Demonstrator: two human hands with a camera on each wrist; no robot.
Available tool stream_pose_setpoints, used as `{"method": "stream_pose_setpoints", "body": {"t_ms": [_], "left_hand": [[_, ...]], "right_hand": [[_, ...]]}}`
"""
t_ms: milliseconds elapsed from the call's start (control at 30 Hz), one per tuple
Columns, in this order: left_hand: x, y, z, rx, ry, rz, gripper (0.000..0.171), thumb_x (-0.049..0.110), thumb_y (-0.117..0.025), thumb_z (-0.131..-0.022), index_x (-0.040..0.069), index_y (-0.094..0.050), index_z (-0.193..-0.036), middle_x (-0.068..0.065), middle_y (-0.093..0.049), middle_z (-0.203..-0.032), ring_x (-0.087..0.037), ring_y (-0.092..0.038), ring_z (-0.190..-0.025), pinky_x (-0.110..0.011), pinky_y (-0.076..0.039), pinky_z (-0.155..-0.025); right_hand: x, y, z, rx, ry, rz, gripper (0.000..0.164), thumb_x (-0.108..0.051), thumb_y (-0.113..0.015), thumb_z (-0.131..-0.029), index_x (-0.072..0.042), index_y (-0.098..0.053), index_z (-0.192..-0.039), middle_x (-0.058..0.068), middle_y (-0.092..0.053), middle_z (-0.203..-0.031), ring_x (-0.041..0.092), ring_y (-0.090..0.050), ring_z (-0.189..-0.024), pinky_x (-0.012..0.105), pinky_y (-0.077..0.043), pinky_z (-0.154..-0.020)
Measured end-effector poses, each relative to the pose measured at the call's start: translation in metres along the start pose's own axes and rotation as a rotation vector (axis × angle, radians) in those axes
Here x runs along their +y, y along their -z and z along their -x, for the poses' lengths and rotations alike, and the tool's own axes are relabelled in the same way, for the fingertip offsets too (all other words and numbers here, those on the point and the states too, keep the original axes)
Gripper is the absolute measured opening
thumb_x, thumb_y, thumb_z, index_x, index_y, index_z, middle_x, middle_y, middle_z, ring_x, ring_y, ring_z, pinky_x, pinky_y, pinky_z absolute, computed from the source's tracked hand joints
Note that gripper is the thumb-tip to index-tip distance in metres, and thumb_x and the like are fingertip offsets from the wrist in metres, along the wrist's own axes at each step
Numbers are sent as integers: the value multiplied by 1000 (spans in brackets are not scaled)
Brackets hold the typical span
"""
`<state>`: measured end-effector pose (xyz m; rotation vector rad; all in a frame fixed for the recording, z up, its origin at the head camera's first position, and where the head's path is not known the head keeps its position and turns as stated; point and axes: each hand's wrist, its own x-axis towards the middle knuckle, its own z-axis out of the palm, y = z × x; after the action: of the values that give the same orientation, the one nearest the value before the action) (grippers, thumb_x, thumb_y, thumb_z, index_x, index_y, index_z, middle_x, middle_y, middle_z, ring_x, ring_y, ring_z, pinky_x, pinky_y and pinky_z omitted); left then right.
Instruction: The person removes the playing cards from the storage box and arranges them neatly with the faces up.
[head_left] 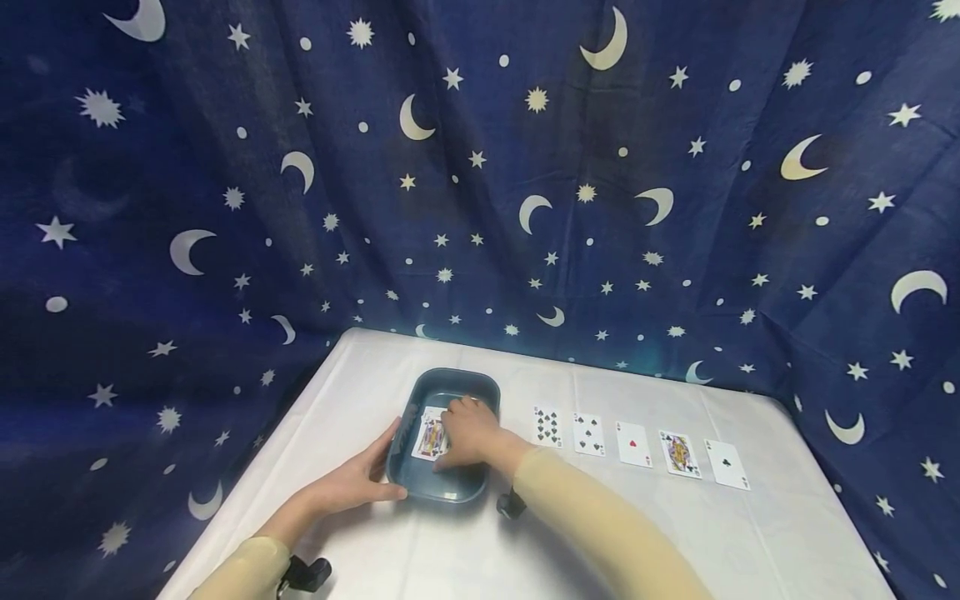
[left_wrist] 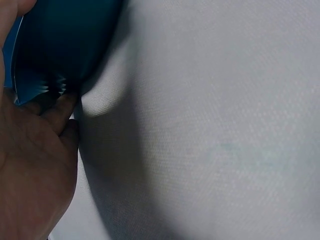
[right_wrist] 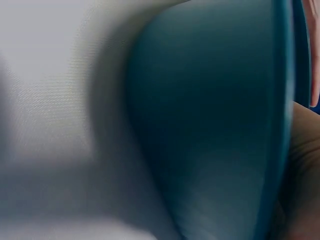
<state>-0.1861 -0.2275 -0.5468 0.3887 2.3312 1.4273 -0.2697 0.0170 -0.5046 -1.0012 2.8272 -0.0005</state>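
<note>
I saw left hand (head_left: 358, 478) spread wide against tray (head_left: 454, 377) | right hand (head_left: 470, 432) inside, hiding part of card pile (head_left: 431, 439); couldn't tell its grip | card row (head_left: 633, 444) lay rightward

Right hand (head_left: 468, 430) is partly hiding the cards (head_left: 431, 439) inside the bin (head_left: 442, 498); wrist-view edges are cropping the bin and left hand (left_wrist: 37, 165).

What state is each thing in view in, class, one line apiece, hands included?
Blue container: upright, open-topped, on the table
Cards in the container: face up, partly covered
Row of five cards: face up, spaced apart
Left hand: spread, touching the container's side
Right hand: inside the container; grip hidden
White cloth: spread over the table
Starry curtain: hanging, with folds
</note>
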Motion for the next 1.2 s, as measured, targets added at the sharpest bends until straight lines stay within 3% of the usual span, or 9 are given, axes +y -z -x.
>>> {"method": "stream_pose_setpoints", "body": {"t_ms": [667,1200], "left_hand": [[2,-1,2,5,9,18,118,34,-84,-85,27,0,-166,-14,-3,-171,-37,-11,-155,-52,-22,-123],[-2,1,0,-1,27,17,117,35,-83,-86,32,1,-166,-9,-1,-172,-33,-9,-156,-48,-21,-123]], "right_hand": [[1,-12,-8,18,-50,-35,95,-73,-78,-71,-10,-60,-140,6,-54,-140,27,-46,-133,48,-35,-119],[-2,-8,-15,16,-111,-206,100,-58,-93,-62,-4,-55,-138,7,-57,-129,25,-50,-122,45,-41,-114]]}}
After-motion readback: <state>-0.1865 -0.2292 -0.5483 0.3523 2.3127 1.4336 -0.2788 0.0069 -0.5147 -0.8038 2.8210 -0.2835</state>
